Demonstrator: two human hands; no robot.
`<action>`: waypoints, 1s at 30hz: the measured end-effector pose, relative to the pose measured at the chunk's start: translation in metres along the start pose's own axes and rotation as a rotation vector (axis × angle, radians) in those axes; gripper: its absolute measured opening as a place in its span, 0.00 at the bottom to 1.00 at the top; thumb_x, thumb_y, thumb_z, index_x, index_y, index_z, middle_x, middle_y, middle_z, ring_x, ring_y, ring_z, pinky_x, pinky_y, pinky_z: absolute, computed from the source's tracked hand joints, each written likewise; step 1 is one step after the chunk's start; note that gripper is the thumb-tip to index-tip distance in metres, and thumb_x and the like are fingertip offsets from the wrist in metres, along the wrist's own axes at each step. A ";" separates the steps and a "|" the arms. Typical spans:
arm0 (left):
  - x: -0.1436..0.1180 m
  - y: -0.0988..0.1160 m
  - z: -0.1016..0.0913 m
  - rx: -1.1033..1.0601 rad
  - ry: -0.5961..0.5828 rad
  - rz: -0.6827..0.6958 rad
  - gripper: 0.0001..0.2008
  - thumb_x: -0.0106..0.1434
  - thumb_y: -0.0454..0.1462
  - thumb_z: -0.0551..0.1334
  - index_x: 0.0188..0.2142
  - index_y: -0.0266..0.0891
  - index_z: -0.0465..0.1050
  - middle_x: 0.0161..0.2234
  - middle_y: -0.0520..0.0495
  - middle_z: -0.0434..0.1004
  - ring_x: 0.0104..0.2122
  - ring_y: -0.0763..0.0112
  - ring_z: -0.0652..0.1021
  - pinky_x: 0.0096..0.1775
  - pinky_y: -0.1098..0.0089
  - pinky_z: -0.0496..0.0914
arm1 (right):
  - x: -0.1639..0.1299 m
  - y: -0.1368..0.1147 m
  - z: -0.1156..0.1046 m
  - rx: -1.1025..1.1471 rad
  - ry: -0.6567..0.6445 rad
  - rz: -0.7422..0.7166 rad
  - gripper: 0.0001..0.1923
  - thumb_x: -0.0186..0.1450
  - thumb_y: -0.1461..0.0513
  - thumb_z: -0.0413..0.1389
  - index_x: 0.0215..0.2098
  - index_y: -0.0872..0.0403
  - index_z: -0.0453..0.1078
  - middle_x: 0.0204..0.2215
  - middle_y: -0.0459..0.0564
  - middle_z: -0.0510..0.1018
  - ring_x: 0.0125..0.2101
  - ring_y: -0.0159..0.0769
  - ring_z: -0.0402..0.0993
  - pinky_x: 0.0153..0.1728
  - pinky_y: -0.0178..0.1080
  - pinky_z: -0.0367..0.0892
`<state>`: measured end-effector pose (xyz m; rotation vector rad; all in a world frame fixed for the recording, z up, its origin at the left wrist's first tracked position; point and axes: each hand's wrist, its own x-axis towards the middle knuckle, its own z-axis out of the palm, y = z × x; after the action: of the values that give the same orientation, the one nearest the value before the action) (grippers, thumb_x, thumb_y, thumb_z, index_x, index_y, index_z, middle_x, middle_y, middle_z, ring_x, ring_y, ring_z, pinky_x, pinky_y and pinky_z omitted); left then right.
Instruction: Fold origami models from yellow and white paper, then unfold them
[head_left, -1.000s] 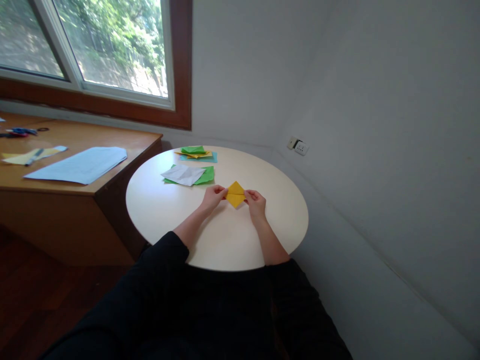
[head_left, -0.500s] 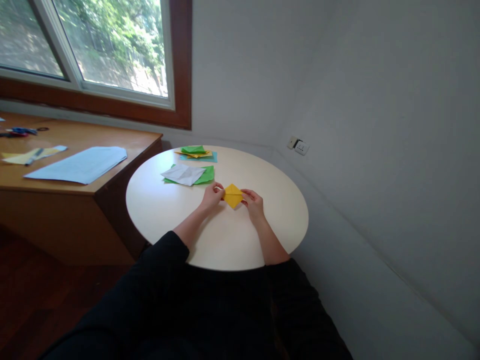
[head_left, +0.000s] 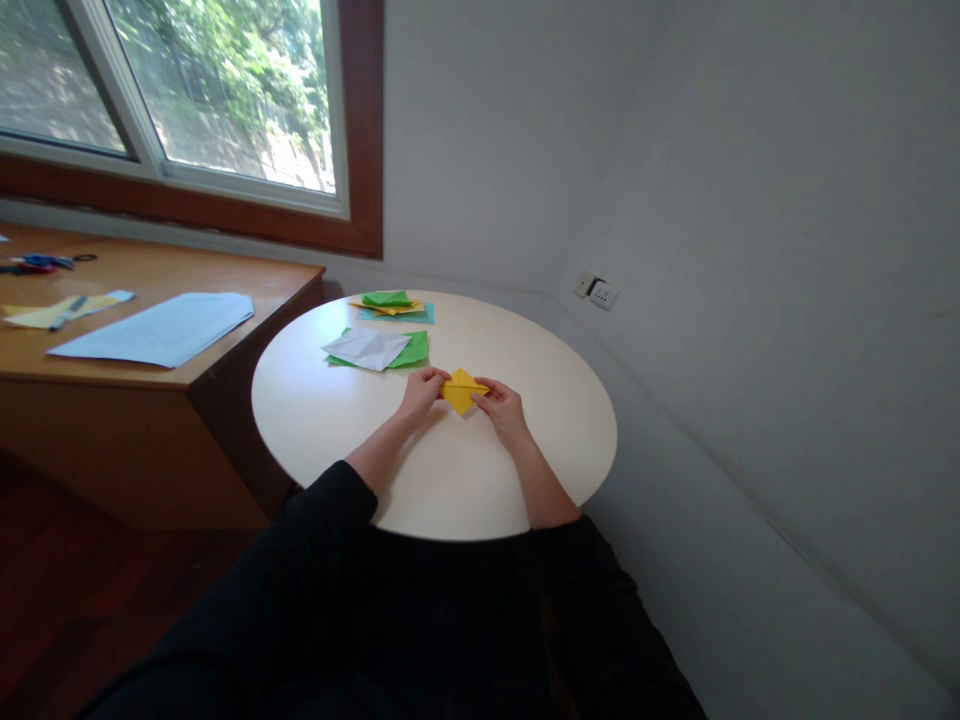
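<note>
A small yellow folded paper [head_left: 462,396], diamond-shaped with a crease line across its middle, is held up between my two hands over the round white table [head_left: 457,490]. My left hand [head_left: 424,392] pinches its left corner between thumb and fingers. At the right corner, my right hand [head_left: 502,408] grips it, thumb on the near side. Beyond my left hand lie a creased white sheet [head_left: 367,347] and a green sheet [head_left: 415,350] partly under it. Farther back is a pile of folded papers [head_left: 387,299] in green, yellow and blue.
To the left stands a wooden desk [head_left: 232,345] bearing a large pale blue sheet [head_left: 161,330], a marker [head_left: 67,313] on yellowish paper, and scissors [head_left: 45,262]. A wall with a power socket [head_left: 603,294] rises behind the table on the right.
The yellow paper has shifted slightly left, and its side corners show more. My right thumb has moved inward along its near edge; both hands keep their hold.
</note>
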<state>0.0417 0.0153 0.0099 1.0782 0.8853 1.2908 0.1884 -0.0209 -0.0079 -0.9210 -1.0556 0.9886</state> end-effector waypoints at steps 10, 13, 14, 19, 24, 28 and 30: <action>0.000 -0.003 0.000 -0.036 -0.145 0.055 0.14 0.41 0.29 0.58 0.31 0.33 0.72 0.29 0.47 0.73 0.30 0.71 0.73 0.36 0.68 0.68 | 0.004 0.006 -0.004 0.016 -0.004 -0.009 0.23 0.41 0.64 0.65 0.37 0.54 0.71 0.35 0.48 0.78 0.38 0.37 0.73 0.43 0.42 0.67; 0.001 -0.007 -0.001 0.024 -0.183 0.110 0.18 0.40 0.27 0.58 0.34 0.33 0.72 0.31 0.47 0.74 0.31 0.72 0.73 0.37 0.69 0.67 | 0.003 0.006 -0.003 0.012 -0.027 -0.016 0.26 0.41 0.64 0.66 0.39 0.54 0.70 0.37 0.49 0.77 0.39 0.37 0.73 0.44 0.42 0.66; 0.002 -0.008 -0.001 0.034 -0.192 0.122 0.18 0.40 0.27 0.58 0.34 0.33 0.72 0.32 0.47 0.74 0.31 0.72 0.73 0.37 0.69 0.67 | 0.002 0.005 -0.003 0.004 -0.037 -0.018 0.26 0.41 0.64 0.66 0.39 0.54 0.70 0.38 0.49 0.77 0.39 0.37 0.73 0.44 0.42 0.66; 0.001 -0.006 0.000 0.049 -0.194 0.128 0.16 0.41 0.27 0.60 0.33 0.33 0.71 0.30 0.48 0.74 0.30 0.73 0.73 0.36 0.70 0.67 | 0.000 0.002 -0.002 -0.059 -0.038 -0.013 0.23 0.41 0.62 0.65 0.37 0.54 0.71 0.37 0.50 0.78 0.38 0.38 0.73 0.42 0.41 0.67; -0.002 -0.003 0.000 0.026 -0.200 0.099 0.15 0.42 0.29 0.62 0.33 0.32 0.71 0.29 0.47 0.74 0.30 0.71 0.74 0.38 0.66 0.68 | 0.000 0.001 -0.003 -0.156 0.039 0.010 0.20 0.43 0.59 0.65 0.35 0.56 0.72 0.33 0.50 0.79 0.32 0.36 0.74 0.34 0.38 0.68; -0.005 0.000 0.000 -0.001 -0.221 0.078 0.13 0.43 0.31 0.62 0.32 0.33 0.72 0.29 0.47 0.75 0.31 0.70 0.74 0.38 0.65 0.68 | -0.001 -0.001 -0.002 -0.180 0.079 0.011 0.17 0.45 0.58 0.64 0.33 0.55 0.72 0.28 0.49 0.79 0.27 0.34 0.74 0.28 0.36 0.67; -0.007 0.002 0.000 0.015 -0.229 0.082 0.13 0.44 0.32 0.63 0.32 0.33 0.72 0.29 0.46 0.75 0.31 0.71 0.74 0.37 0.67 0.68 | -0.002 -0.002 -0.001 -0.177 0.093 0.010 0.17 0.45 0.57 0.64 0.32 0.55 0.72 0.27 0.48 0.79 0.27 0.34 0.75 0.27 0.35 0.66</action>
<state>0.0405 0.0086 0.0110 1.2571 0.6862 1.2004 0.1890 -0.0235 -0.0064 -1.1070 -1.0726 0.8617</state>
